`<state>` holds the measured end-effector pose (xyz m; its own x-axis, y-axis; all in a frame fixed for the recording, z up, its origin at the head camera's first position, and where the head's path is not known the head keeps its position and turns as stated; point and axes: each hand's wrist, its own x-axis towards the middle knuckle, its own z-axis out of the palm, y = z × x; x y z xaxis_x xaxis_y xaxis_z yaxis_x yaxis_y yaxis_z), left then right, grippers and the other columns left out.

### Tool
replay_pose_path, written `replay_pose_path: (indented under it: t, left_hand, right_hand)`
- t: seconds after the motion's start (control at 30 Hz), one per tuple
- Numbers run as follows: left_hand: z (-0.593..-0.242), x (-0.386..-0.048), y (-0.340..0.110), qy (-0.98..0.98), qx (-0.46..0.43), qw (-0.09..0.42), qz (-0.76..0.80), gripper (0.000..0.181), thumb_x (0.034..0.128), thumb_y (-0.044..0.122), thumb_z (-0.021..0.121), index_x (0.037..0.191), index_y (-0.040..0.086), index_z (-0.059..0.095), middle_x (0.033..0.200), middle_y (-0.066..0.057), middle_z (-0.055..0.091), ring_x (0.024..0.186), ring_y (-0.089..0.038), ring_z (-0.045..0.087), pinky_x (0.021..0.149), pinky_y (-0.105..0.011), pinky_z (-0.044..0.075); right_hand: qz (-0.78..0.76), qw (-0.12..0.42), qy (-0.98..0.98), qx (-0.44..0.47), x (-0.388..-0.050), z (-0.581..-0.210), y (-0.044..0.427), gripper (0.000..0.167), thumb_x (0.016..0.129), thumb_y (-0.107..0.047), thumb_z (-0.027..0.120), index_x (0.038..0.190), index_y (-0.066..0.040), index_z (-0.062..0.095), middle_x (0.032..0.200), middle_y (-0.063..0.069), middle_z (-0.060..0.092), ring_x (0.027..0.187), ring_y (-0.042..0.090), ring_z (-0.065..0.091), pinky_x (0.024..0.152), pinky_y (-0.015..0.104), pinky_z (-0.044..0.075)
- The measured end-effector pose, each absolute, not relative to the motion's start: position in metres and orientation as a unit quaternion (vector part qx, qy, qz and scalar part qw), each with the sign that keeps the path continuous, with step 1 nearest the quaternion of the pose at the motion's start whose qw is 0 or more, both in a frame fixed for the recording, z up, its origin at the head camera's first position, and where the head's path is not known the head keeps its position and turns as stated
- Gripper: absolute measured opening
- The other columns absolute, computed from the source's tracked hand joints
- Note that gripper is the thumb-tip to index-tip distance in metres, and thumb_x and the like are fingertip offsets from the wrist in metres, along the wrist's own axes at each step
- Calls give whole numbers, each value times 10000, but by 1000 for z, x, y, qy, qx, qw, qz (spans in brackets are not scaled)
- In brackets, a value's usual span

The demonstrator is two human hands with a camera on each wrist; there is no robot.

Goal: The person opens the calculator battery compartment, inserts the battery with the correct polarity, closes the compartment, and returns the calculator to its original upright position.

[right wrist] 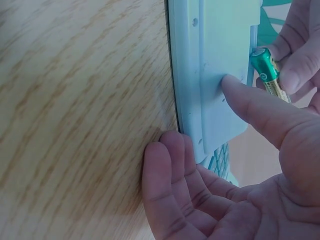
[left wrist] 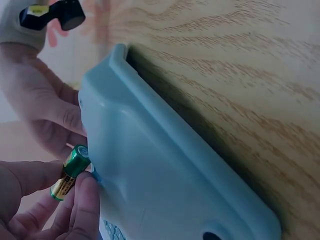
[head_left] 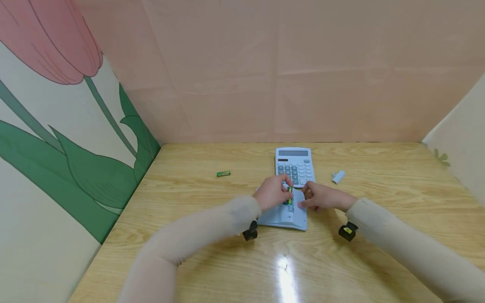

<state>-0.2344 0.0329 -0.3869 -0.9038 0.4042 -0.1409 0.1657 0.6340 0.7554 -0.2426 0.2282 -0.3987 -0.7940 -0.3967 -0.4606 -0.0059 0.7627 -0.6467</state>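
Observation:
A light-blue calculator [head_left: 282,217] lies face down on the table, its raised back part upward. Between thumb and fingertips, my left hand [head_left: 270,193] pinches a green and gold battery [left wrist: 75,167] at the raised part, over what looks like the battery slot. In the right wrist view the battery stands tilted, one end free. My right hand [head_left: 322,196] grips the calculator's right side. Its thumb [right wrist: 250,100] presses on the back while the other fingers curl at the edge against the table. The slot's inside is mostly hidden by the left hand.
Just behind stands a second light-blue calculator [head_left: 303,156], face up, partly behind the hands. A small light-blue battery cover [head_left: 339,176] lies to the right. Another green battery [head_left: 223,173] rests on the wooden table [head_left: 212,261] at left. A wall rises behind the table.

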Motion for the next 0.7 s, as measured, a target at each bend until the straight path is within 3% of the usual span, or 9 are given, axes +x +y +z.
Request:
replay_pose_path:
  t: [0.7]
  left_hand:
    - [-385, -229, 46, 942, 178, 122, 259, 177, 886, 213, 722, 1011, 157, 609, 755, 59, 563, 641, -71, 513, 547, -182, 446]
  right_hand:
    - [-322, 303, 890, -107, -244, -399, 228, 506, 914, -257, 680, 1219, 39, 404, 892, 78, 508, 764, 174, 527, 662, 293, 523]
